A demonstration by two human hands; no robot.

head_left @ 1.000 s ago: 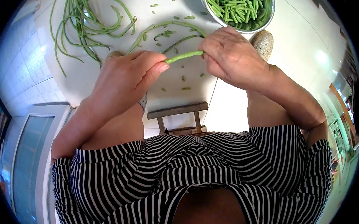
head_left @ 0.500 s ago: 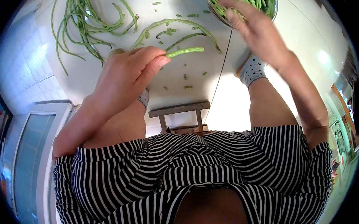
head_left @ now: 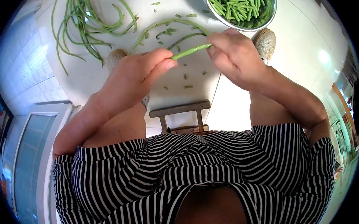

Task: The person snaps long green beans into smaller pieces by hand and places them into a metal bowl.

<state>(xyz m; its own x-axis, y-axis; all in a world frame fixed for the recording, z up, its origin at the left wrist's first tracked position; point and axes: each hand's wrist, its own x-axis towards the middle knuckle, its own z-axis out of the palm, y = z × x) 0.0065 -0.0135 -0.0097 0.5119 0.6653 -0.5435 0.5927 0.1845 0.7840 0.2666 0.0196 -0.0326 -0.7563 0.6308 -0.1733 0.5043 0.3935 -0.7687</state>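
A short length of green long bean stretches between my two hands above the floor. My left hand pinches its left end between thumb and forefinger. On the other end, my right hand is closed, its fingertips wrapped round the bean. Just beyond my right hand stands a metal bowl holding many cut bean pieces. A loose bundle of whole long beans lies at the upper left. Behind my hands, one long bean curves across the floor.
Small bean scraps are scattered over the tiled floor. A low wooden stool shows between my legs. My shoes flank the work area, the right shoe close to the bowl. A white-framed glass panel stands at left.
My right hand has come from over the bowl, down and left, and now grips the right end of the bean. My left hand has shifted slightly right, still holding it.
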